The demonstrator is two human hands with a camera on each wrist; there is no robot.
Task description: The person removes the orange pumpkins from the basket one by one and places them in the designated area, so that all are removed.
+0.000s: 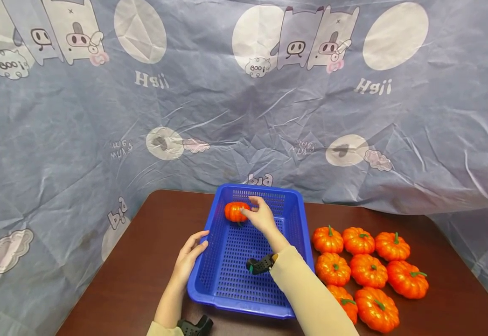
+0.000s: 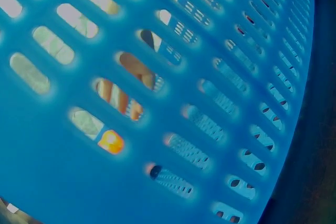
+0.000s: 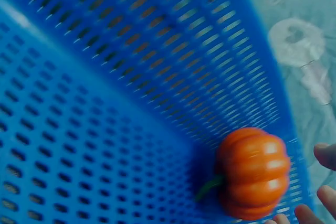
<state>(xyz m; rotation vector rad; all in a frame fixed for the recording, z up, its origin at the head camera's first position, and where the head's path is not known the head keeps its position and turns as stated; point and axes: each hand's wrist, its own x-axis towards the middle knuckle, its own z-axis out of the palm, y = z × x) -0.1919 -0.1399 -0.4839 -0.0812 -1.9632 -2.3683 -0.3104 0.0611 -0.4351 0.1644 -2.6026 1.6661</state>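
A small orange pumpkin (image 1: 236,212) lies in the far left corner of the blue plastic basket (image 1: 248,308), its green stem pointing toward the basket floor in the right wrist view. My right hand (image 1: 262,218) reaches inside the basket, fingers spread beside the pumpkin. The right wrist view has the fingertips (image 3: 325,156) at the right edge, just off the pumpkin (image 3: 254,174). My left hand (image 1: 188,255) touches the basket's left rim from outside with loosely extended fingers. In the left wrist view, the perforated wall (image 2: 63,171) fills the picture and hides that hand.
Several orange pumpkins (image 1: 369,270) with green stems stand in rows to the right of the basket. Everything sits on a dark brown table (image 1: 143,247). A grey-blue printed cloth (image 1: 210,112) hangs behind the table and along its sides.
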